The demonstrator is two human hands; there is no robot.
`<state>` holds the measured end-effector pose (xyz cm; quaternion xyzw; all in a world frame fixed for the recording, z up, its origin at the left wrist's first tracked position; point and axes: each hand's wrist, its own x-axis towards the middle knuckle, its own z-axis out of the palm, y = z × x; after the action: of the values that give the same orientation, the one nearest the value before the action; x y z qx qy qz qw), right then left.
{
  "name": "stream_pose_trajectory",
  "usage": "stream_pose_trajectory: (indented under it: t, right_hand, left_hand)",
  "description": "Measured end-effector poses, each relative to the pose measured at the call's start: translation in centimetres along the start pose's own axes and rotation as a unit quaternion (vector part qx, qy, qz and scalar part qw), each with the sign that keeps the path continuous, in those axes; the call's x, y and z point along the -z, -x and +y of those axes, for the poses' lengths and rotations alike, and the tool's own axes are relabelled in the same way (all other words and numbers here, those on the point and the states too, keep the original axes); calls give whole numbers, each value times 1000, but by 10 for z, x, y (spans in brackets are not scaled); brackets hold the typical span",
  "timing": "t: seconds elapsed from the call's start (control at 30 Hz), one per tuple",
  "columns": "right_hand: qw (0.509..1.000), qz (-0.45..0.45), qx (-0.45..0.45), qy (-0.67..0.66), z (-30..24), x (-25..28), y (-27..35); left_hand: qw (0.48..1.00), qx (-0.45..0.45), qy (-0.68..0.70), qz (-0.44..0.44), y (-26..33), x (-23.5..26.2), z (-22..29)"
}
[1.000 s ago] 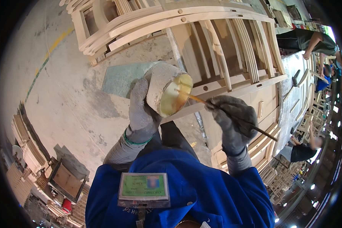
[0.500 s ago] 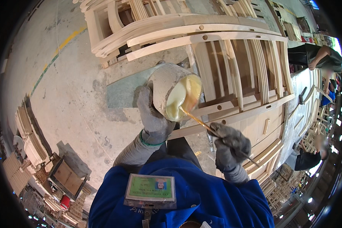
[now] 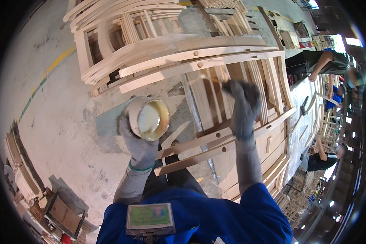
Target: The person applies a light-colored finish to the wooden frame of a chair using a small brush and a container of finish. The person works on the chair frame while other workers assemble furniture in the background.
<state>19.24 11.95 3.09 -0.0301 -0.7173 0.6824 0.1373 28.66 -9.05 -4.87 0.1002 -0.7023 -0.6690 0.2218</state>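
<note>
My gloved left hand [image 3: 136, 144] is closed round a pale, stained pot [image 3: 135, 113]. The pot is tilted, its mouth showing cream-coloured, glue-like liquid and a yellowish coating inside the rim. In my gloved right hand [image 3: 245, 101] is a thin stick [image 3: 214, 79], held out over the wooden frames. The tip is blurred, so I cannot tell whether it has bristles. Beneath it lies a pale wooden frame [image 3: 171, 73] with a long curved rail, round holes and several slats. My right forearm passes above the nearer rails [image 3: 191, 146].
More slatted wooden frames [image 3: 93, 49] are stacked at the far left. On the right, a person [image 3: 329, 61] stands at a plastic-covered table [image 3: 299, 95] with wooden parts; another person [image 3: 323, 160] is nearer. An open box [image 3: 65, 217] and stacked wood [image 3: 22, 162] stand at lower left.
The stick has come out of the pot, and my right hand has reached forward over the frames. My left hand and the pot have shifted left and down in view. The whole view has shifted.
</note>
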Motion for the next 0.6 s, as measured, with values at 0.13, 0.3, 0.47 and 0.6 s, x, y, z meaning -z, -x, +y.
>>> stream_pose_trajectory:
  t: [0.13,0.3,0.47,0.6]
  right_hand:
    - [981,-104,31,158,51,10,-76]
    - [967,-130,-28,215,81,-8,-107]
    - [911,-200,-11,360,86,-19,-129]
    - [875,-234,54,420,78,-23,-130]
  left_hand:
    - [997,-45,-59,7,-1,14,-12]
    - [999,27,42,-6,3,24,-22]
    - [998,42,-29,-34,0,30,-22]
    - [992,4,-121,-23,-2,31,-19]
